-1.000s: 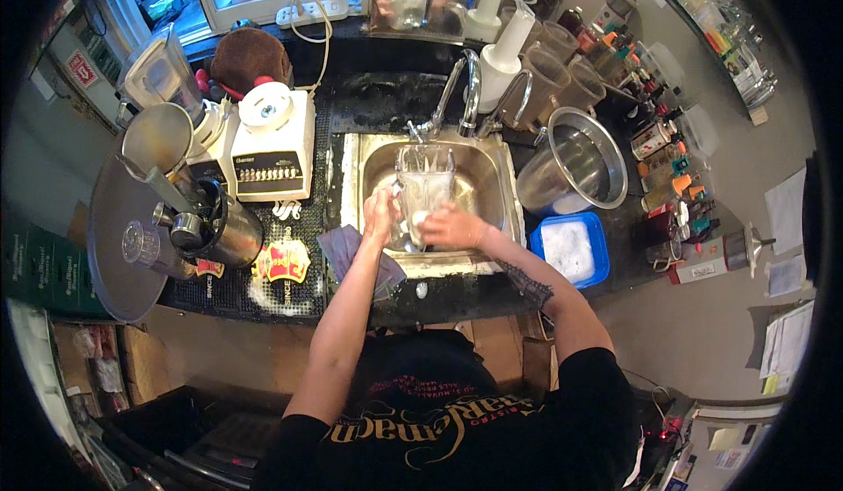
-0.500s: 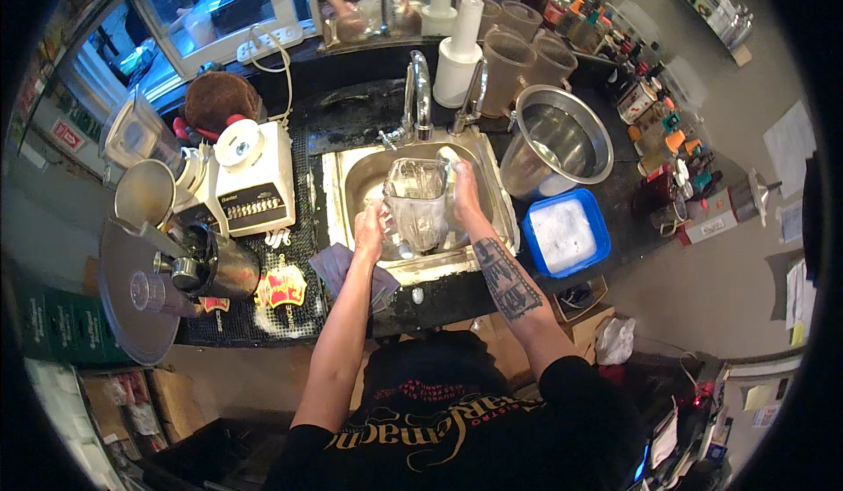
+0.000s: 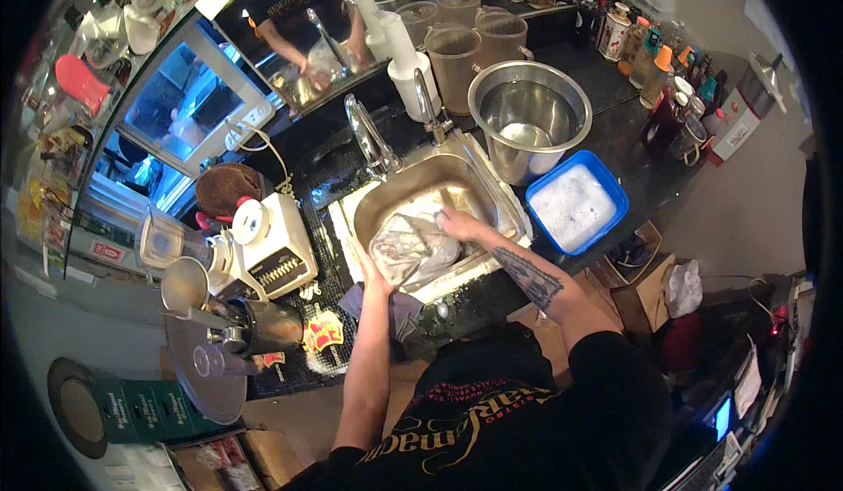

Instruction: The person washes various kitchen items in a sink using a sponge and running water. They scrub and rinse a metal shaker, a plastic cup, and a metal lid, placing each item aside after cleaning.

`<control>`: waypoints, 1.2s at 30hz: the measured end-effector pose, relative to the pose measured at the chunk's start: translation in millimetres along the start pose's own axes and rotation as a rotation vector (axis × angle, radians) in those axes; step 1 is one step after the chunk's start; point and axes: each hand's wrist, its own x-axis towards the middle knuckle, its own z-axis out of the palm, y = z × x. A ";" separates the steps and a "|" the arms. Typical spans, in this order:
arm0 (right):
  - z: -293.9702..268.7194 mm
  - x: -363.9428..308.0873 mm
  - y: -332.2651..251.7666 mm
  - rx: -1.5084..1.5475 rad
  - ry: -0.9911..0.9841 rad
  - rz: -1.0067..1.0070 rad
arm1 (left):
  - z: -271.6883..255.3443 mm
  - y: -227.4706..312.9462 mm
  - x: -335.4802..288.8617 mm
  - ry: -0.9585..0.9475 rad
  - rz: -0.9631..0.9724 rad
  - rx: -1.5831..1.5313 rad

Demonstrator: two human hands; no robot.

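A clear blender jar [image 3: 413, 249] lies tilted in the steel sink [image 3: 470, 188], its open mouth toward the near left. My left hand [image 3: 372, 267] holds the jar by its left side, the thumb and fingers partly hidden along the wall. At the far right of the jar is my right hand [image 3: 458, 226], its fingers curled in against the jar. Whatever those fingers grip is hidden. Over the back of the sink arches a chrome faucet [image 3: 369, 135], and a second, slimmer tap [image 3: 428, 96] stands to its right.
Right of the sink are a steel bucket of water [image 3: 531, 126] and a blue tub of suds [image 3: 575, 205]. To the left stand a cream blender base [image 3: 279, 249], a dark metal container [image 3: 274, 326] and a grey cloth [image 3: 399, 315]. Bottles [image 3: 654, 78] line the back right.
The jar has gone from upright to tilted, lower in the sink. My left hand has moved to its side, and my right hand has come down from above the rim. The view has turned.
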 end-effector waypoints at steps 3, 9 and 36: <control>33.1 -28.9 -0.2 0.084 0.229 -0.291 | -25.3 4.1 2.4 -0.193 -0.122 0.017; 43.2 -47.7 2.8 -0.085 0.399 -0.396 | -39.6 -14.1 8.9 0.109 0.090 0.173; -38.8 24.1 -137.0 -0.205 0.009 -0.794 | 31.0 87.7 17.6 -0.199 0.878 1.572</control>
